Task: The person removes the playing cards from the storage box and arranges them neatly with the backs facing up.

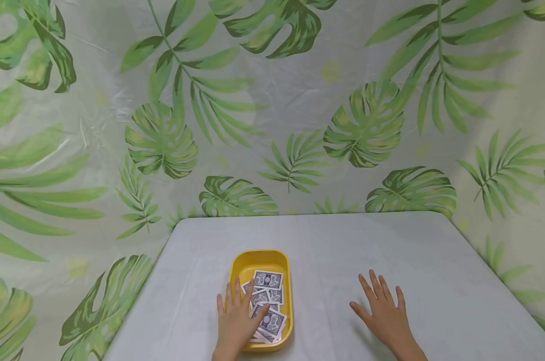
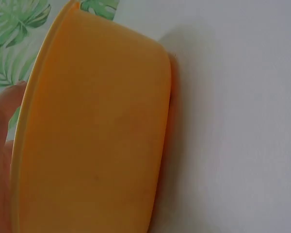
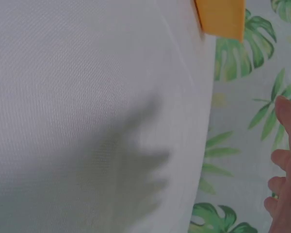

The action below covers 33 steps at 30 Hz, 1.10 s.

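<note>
Left hand [image 1: 236,319], fingers spread, over the left side of the tray [image 1: 256,258]; contact cannot be told. Cards [image 1: 273,319] lie loosely overlapped inside, presumably kept together by its walls. Right hand [image 1: 383,312], fingers wide and empty, hovers above the white bench [image 1: 326,260]. Behind: a leaf-patterned backdrop [image 1: 295,115].

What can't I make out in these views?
Number of cards: head view; overlaps and the left hand hide parts.
Card faces: head view; visible cards lie backs up.
Whether the left hand touches cards: left wrist view; the wall of the tray hides them.
Most of the tray: right wrist view; top edge crops it.
Part of the right hand: right wrist view; right edge crops it.
</note>
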Tool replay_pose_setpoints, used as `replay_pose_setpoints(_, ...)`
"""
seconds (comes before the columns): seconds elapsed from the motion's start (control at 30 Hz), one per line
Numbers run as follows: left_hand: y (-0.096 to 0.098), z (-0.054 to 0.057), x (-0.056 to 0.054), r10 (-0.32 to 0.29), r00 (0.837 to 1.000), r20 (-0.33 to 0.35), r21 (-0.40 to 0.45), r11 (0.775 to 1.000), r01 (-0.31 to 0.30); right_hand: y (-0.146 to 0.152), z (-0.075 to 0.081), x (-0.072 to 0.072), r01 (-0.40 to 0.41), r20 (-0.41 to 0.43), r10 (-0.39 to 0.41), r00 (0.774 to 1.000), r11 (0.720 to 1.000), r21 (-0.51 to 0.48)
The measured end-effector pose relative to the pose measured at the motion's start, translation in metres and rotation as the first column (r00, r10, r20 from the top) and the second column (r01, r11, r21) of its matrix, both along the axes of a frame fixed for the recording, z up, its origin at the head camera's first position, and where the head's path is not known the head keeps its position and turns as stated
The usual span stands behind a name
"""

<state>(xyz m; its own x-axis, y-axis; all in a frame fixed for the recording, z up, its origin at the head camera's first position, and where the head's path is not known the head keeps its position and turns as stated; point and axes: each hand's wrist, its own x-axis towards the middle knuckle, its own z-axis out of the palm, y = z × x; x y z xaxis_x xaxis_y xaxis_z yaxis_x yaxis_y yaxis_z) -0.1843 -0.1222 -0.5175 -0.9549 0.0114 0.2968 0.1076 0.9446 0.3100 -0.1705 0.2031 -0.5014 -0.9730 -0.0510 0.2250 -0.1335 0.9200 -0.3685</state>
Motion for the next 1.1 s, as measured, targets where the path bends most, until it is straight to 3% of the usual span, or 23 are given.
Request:
replay_pose_setpoints(0.2, -0.013, -0.001, 0.002, 0.028, 0.999, 0.033, 0.041, 0.999, -0.029, -0.001, 0.001, 0.000, 0.001, 0.005, -0.001, 1.000, 1.000, -0.002)
replay_pose_setpoints(0.47, -0.029, -0.005, 0.005, 0.069, 0.988, 0.138, 0.126, 0.988, -0.086, -0.002, 0.000, 0.000, -0.006, 0.021, 0.006, 1.000, 1.000, -0.013)
replay_pose_setpoints(0.73, -0.039, -0.010, 0.009, 0.010, 0.984, 0.175, 0.275, 0.960, -0.059, -0.003, 0.000, -0.001, -0.008, 0.021, 0.008, 1.000, 1.000, -0.013)
replay_pose_setpoints(0.83, -0.043, -0.014, 0.010, -0.027, 0.985, 0.169, 0.372, 0.928, -0.038, -0.003, 0.000, -0.001, -0.008, 0.022, 0.008, 1.000, 1.000, -0.014)
replay_pose_setpoints(0.9, -0.045, -0.017, 0.010, -0.058, 0.985, 0.164, 0.452, 0.892, -0.023, -0.004, -0.001, -0.001, -0.008, 0.023, 0.008, 1.000, 1.000, -0.015)
replay_pose_setpoints(1.1, -0.049, -0.026, 0.010, -0.134, 0.981, 0.138, 0.678, 0.735, 0.005, -0.005, -0.003, -0.001, -0.007, 0.028, 0.008, 1.000, 1.000, -0.008)
